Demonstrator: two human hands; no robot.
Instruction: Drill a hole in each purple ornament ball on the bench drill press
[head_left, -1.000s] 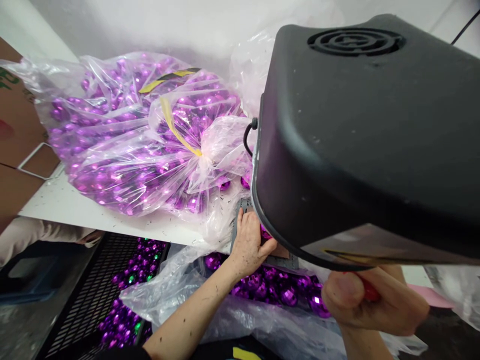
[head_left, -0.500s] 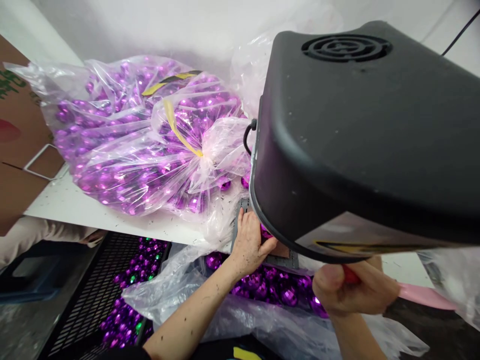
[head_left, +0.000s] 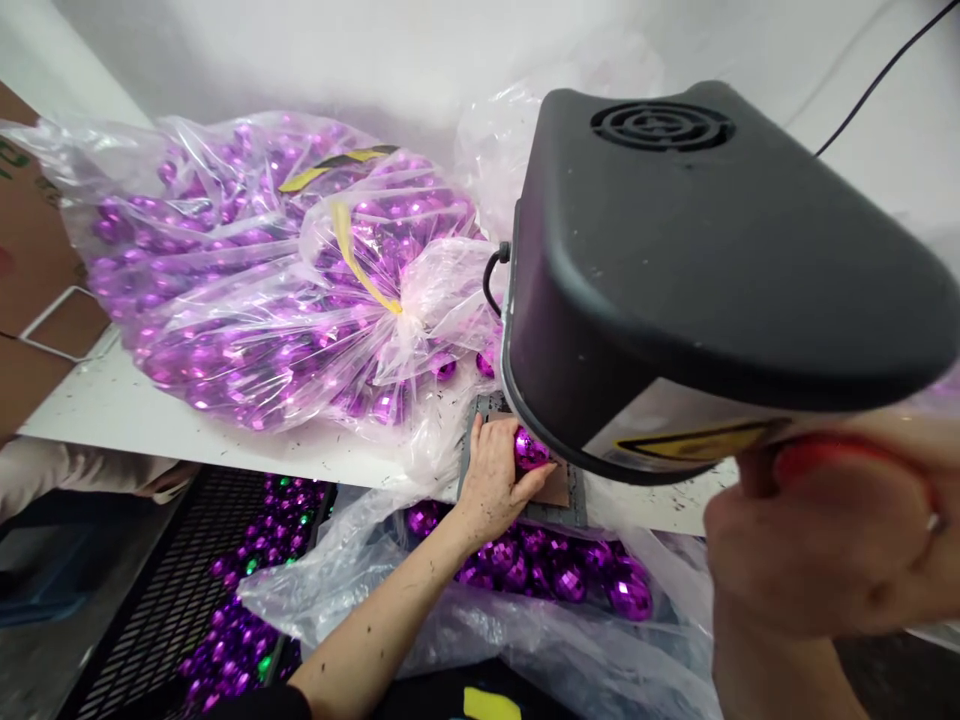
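Observation:
My left hand [head_left: 495,475] rests at the grey base plate [head_left: 472,420], its fingers and thumb closed round a shiny purple faceted ball [head_left: 532,449]. The ball sits beneath the front edge of a black machine [head_left: 705,260] with a round vent on top and a yellow warning label. My right hand [head_left: 817,540], large and blurred near the camera, is wrapped round a red handle [head_left: 825,455] at the machine's right side. Just below the plate, more purple balls [head_left: 570,582] lie in an open clear plastic bag [head_left: 525,640].
A tied clear bag [head_left: 255,300] full of purple balls lies on the white table [head_left: 82,400]. Below left, a black mesh crate [head_left: 161,580] holds small purple and green balls. A cardboard box [head_left: 34,240] stands at far left, and a person's sleeve [head_left: 82,475] shows under the table.
My right hand has moved up and to the right with the red handle, nearer the camera. My left hand stays on the ball, which shows more. The view has shifted slightly.

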